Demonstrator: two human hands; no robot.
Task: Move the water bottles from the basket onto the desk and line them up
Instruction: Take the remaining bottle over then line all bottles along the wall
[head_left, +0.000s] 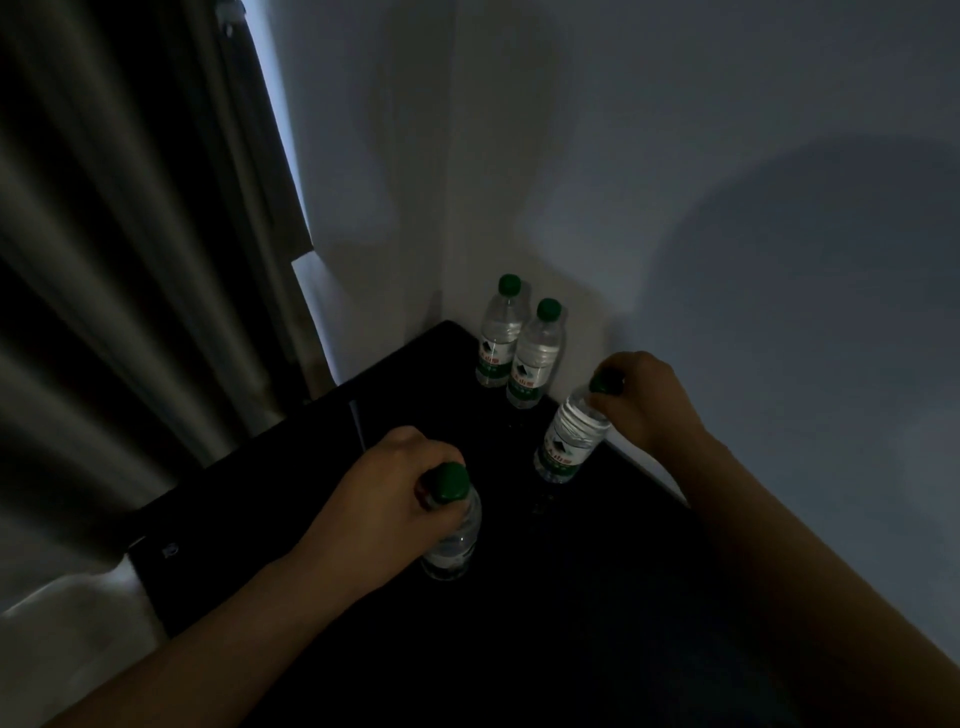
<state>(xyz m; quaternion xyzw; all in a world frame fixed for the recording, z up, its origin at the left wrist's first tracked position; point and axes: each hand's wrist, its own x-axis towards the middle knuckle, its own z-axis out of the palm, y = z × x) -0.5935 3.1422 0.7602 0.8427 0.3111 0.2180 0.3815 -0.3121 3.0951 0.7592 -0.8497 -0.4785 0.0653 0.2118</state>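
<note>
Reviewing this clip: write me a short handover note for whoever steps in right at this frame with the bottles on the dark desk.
Left hand: closed around the neck of the near bottle, which is upright on the desk.
Right hand: gripping the cap end of the tilted bottle, its base at or just above the desk; contact unclear.
Placed: two corner bottles upright, free of either hand, close together by the wall.
Done: four bottles at the desk.
Left: stand the tilted bottle upright, let go of both, straighten the row. The basket is out of view, so any remaining bottles cannot be told.
</note>
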